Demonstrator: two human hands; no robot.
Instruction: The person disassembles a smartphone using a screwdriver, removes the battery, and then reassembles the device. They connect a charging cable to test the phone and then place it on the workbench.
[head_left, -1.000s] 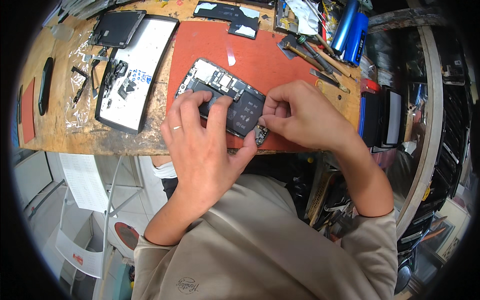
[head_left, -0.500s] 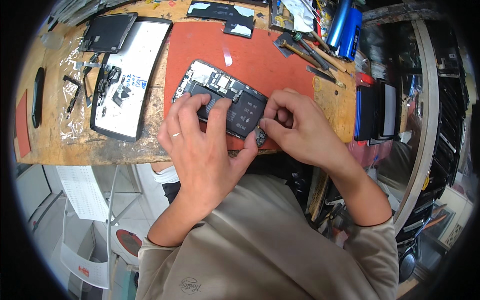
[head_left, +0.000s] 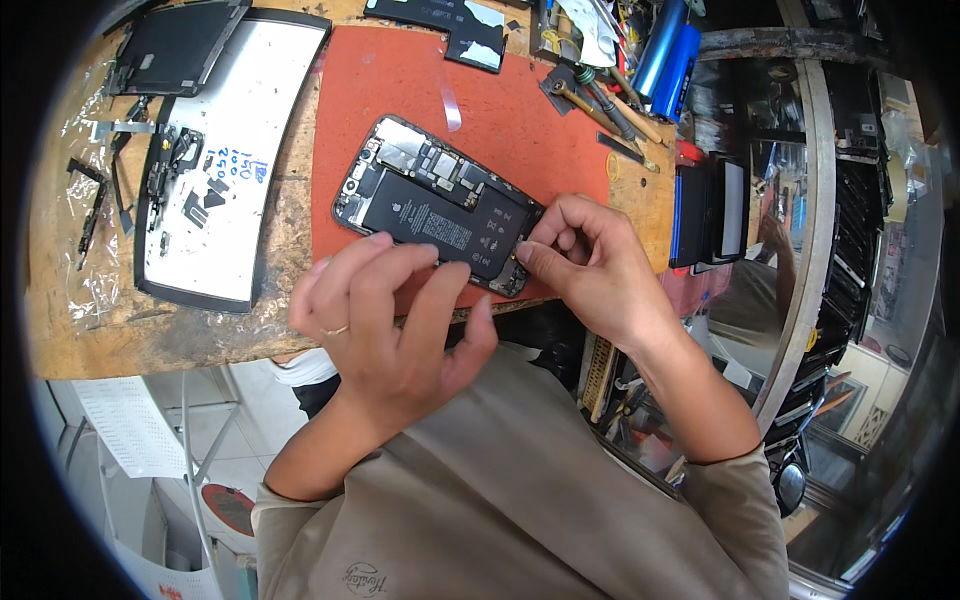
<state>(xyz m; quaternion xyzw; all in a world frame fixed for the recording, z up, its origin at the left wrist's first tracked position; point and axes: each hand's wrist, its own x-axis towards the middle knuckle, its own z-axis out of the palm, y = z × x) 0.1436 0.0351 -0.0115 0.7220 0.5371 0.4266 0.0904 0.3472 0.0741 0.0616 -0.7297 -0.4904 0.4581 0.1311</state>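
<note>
Fingers (head_left: 438, 308) of the left hand (head_left: 375, 345) are released, parted and bent, with their tips placed along the near edge of an opened phone (head_left: 448, 212). As seen in the head view, the thumb and forefinger of the right hand (head_left: 600, 275) are brought close together at the right end of the phone; because the tips are partly hidden, it cannot be told whether a part is grasped between them. The phone is laid at a slant on a red mat (head_left: 540, 130), its inside turned up and its right end set nearer than its left. A black battery (head_left: 420, 222) is seated along the near side of the housing, and a circuit board (head_left: 437, 165) is exposed along the far side. On the mat, beyond the phone, a thin clear strip (head_left: 452, 107) is laid. To the left, small dark parts (head_left: 205, 205) are spread on a white panel (head_left: 255, 100). At the far right, wooden-handled tools (head_left: 590, 105) and blue cylinders (head_left: 665, 60) are grouped on the wooden bench (head_left: 200, 345).
</note>
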